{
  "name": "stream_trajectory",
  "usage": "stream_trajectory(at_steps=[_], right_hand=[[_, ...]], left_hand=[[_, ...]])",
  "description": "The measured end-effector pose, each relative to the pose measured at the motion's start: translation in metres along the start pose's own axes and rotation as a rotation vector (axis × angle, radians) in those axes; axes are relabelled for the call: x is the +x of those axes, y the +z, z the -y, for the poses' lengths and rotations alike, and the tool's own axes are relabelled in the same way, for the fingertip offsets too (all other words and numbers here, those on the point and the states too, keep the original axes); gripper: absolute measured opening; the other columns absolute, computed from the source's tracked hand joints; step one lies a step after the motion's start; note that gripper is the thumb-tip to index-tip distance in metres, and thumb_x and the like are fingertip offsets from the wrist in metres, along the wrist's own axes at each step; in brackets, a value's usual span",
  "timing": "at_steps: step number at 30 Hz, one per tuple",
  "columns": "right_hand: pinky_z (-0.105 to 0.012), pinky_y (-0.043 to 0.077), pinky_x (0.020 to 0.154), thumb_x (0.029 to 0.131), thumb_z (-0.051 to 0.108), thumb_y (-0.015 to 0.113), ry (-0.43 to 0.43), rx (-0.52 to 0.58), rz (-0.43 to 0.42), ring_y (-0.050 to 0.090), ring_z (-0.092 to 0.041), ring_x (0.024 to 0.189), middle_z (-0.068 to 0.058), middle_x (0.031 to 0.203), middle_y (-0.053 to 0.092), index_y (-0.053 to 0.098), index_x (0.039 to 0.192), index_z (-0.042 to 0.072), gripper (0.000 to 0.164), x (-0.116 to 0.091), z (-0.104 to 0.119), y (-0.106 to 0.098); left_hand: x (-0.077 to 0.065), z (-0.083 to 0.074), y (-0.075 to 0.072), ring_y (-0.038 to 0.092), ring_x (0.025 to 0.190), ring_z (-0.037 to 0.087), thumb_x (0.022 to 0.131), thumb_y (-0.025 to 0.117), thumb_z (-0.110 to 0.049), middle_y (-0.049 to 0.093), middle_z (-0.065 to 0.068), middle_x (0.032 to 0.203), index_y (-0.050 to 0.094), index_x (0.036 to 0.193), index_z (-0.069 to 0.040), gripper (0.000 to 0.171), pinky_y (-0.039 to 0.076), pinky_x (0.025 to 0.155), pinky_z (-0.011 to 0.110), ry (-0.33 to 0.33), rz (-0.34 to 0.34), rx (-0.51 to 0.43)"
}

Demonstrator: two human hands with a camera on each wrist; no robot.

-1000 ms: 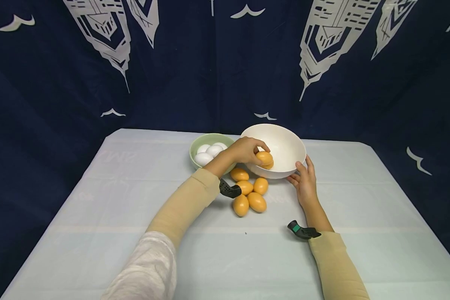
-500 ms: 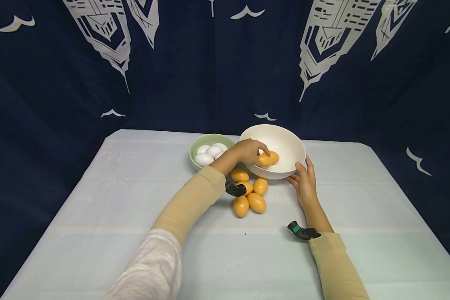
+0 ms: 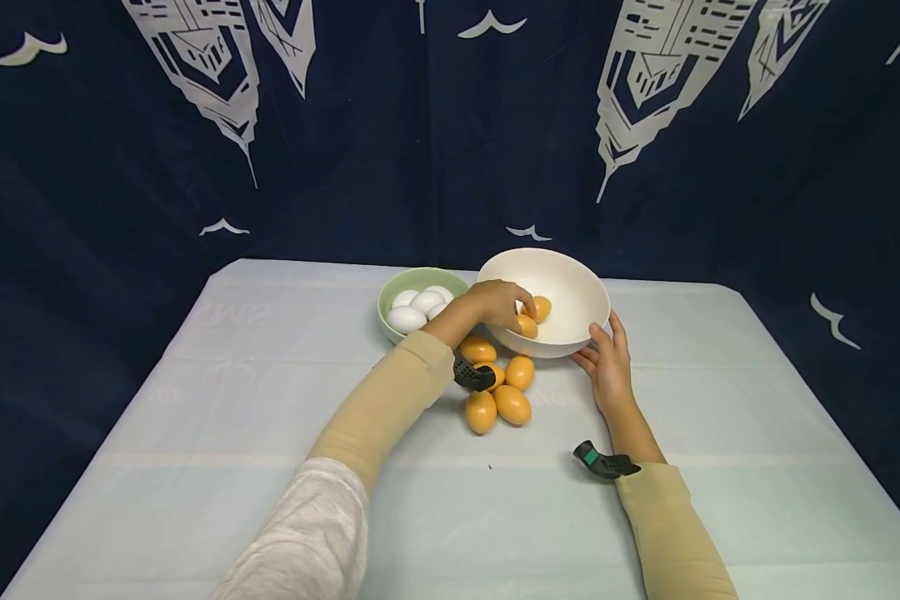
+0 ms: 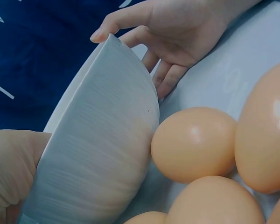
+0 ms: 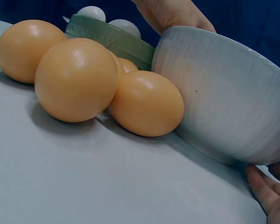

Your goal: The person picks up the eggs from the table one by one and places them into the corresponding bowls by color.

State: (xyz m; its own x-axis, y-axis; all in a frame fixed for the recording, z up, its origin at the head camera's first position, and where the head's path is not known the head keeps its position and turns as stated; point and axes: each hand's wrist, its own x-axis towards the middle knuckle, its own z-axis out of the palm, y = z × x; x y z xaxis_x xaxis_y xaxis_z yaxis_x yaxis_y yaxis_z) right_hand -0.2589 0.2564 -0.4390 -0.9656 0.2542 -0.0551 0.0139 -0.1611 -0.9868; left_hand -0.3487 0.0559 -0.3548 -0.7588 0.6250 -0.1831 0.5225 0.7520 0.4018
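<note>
My left hand (image 3: pixel 498 303) reaches over the near-left rim of a white bowl (image 3: pixel 581 296), its fingers curved round an orange-brown egg (image 3: pixel 527 326). A second brown egg (image 3: pixel 542 308) lies just beyond the fingertips inside the bowl. My right hand (image 3: pixel 610 367) grips the bowl's right side, thumb at the rim and fingers lower on the outer wall. The bowl leans, its mouth turned partly toward the head camera. In the left wrist view, the bowl's wall (image 4: pixel 100 116) hides the left fingertips; the right hand (image 4: pixel 182 35) shows behind the rim.
Several brown eggs (image 3: pixel 513 405) lie clustered on the white-covered table (image 3: pixel 435 517), the nearest one (image 5: pixel 147 103) right at the bowl's wall. A green bowl (image 3: pixel 387 319) of white eggs (image 3: pixel 407 320) stands left of the white bowl. A dark blue curtain (image 3: pixel 390 167) hangs behind.
The left hand has lowered slightly into the white bowl with its egg. The other egg inside has come into view and shifted away from the fingers. The right hand stays on the bowl.
</note>
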Motion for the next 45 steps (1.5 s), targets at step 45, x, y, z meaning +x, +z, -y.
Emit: stream_trajectory(at_steps=[45], right_hand=[[-0.02,0.052,0.079,0.102,0.036,0.048,-0.007,0.003,0.0,0.061,-0.009,0.09,-0.017,0.152,0.028,0.01,0.158,0.026,0.069,0.0,-0.001,-0.001]], left_hand=[[-0.03,0.009,0.024,0.061,0.099,0.013,0.094,0.063,-0.015,0.07,0.0,0.105,0.071,0.11,-0.013,0.018,0.045,0.088,0.025,0.158,-0.385,-0.188]])
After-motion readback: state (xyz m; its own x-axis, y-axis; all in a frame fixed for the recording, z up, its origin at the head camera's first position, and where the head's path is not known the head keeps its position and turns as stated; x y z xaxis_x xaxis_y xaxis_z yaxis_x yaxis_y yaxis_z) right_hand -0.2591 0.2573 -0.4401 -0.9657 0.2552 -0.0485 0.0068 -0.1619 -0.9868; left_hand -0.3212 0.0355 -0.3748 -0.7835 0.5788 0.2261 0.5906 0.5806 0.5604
